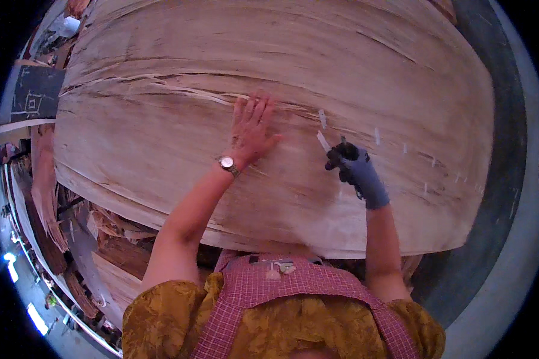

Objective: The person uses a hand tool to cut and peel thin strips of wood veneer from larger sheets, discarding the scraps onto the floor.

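Observation:
A broad sheet of wood veneer [317, 54], pale brown with long splits and wavy grain, lies before me. My left hand [253, 127] is bare, with a watch [226, 162] at the wrist. It rests flat on the veneer, fingers stretched out beside a long split. My right hand [350, 164] wears a grey-blue glove with dark fingers, which are closed. A short white strip [323, 141] sticks out from its fingertips, and a small dark tip [343, 139] shows above them; what that belongs to is hidden. Just beyond, another white strip [323, 118] lies on the veneer.
Several small white pieces [377, 136] dot the veneer's right side. A dark grey surface [503, 119] borders it on the right. Torn veneer scraps [45, 179] are heaped at the left and below. A dark board [36, 93] with chalk-like marks sits at the left edge.

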The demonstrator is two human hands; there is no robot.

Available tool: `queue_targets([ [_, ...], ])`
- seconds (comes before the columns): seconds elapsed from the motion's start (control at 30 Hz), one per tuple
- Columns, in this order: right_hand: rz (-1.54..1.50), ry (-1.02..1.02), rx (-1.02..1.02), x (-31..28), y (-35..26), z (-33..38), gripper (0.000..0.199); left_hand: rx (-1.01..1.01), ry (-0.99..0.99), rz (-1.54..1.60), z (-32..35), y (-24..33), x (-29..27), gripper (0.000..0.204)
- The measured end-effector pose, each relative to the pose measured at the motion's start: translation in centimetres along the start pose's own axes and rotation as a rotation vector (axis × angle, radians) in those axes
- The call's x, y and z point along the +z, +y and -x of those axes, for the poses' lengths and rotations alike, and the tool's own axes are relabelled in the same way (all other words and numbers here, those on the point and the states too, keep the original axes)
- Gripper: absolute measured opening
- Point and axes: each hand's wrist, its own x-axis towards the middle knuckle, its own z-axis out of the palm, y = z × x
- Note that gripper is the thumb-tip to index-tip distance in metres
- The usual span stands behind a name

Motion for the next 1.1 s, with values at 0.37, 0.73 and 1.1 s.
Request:
queue_targets([
  [0.37, -0.115, 0.113, -0.219, 4.7, -3.1, -8.0, 0.021, -0.095, 0.197, -0.097, -1.6, -5.4, -2.1, 0.019],
  [0.73, -0.201, 0.158, -0.169, 4.6, -1.5, -12.0, 0.018, -0.092, -0.014, 0.120, -4.5, -7.4, -3.2, 0.013],
  [1.1, -0.232, 0.089, -0.132, 2.7, -0.9, -12.8, 0.021, -0.173, -0.353, 0.233, -6.7, -11.9, -3.5, 0.027],
])
